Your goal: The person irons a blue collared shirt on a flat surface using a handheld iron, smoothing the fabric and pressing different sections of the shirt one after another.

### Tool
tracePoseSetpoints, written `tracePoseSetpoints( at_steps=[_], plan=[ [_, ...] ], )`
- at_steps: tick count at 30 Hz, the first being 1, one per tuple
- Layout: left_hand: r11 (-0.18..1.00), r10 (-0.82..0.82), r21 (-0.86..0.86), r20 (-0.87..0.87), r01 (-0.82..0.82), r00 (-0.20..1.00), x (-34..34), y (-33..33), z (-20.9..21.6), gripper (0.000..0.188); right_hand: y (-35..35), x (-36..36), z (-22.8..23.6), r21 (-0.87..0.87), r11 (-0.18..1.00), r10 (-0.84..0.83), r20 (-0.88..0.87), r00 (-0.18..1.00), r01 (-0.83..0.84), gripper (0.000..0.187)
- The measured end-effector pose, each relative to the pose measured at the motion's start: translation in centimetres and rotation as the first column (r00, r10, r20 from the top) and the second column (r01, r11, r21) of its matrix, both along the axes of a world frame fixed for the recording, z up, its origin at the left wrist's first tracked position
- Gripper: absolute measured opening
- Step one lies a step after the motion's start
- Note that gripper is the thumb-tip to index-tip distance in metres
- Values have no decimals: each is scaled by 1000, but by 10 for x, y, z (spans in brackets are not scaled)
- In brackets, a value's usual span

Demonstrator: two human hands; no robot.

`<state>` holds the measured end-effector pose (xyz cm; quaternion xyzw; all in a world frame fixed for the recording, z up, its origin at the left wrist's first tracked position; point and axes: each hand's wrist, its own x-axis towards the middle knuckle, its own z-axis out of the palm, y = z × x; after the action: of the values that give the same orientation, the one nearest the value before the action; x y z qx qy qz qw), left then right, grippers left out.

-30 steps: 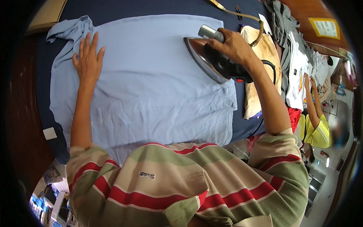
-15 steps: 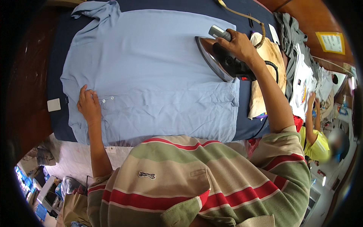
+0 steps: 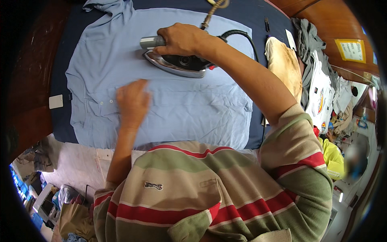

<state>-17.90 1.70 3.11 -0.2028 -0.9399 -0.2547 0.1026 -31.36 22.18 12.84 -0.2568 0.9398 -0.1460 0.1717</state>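
Observation:
A light blue shirt (image 3: 181, 125) lies spread on a dark blue padded board (image 3: 60, 105), its collar part at the upper left and creases across its near half. My right hand (image 3: 183, 39) is closed round the grey handle of a steam iron (image 3: 179, 64). The iron's metal soleplate rests on the middle of the shirt, its tip pointing left. Over the shirt's button strip, near two white buttons, is my left hand (image 3: 133, 101). Motion blurs its fingers, so their pose is unclear.
A brown-stained cream cloth pad (image 3: 284, 66) sits at the board's right. Beyond it hang grey garments (image 3: 312, 36) and a white printed shirt (image 3: 320, 97). The iron's black cord (image 3: 246, 36) and a coiled hose trail behind my right hand. A person in yellow (image 3: 332, 159) is at the far right.
My right hand has slid the iron left across the shirt, from its right edge to the middle. My left hand has moved right along the button strip and is blurred.

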Motion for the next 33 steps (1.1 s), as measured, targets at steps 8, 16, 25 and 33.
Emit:
tracePoseSetpoints(
  at_steps=[8, 16, 25, 33],
  plan=[
    [982, -133, -128, 47, 138, 990, 24, 30, -26, 22, 30, -12, -2, 21, 997, -69, -73, 995, 70, 55],
    [993, 4, -121, 148, 14, 989, -6, 25, -7, 10, 34, -17, -7, -5, 999, -40, -89, 995, 40, 53],
    [994, -107, -38, -204, 101, 973, 28, 17, -18, 10, 30, -33, -13, -63, 994, -100, -100, 990, 95, 53],
    [996, -84, 19, -27, 85, 996, 55, 12, -21, 10, -22, 17, 0, -46, 974, 223, 2, 975, -223, 49]
  ],
)
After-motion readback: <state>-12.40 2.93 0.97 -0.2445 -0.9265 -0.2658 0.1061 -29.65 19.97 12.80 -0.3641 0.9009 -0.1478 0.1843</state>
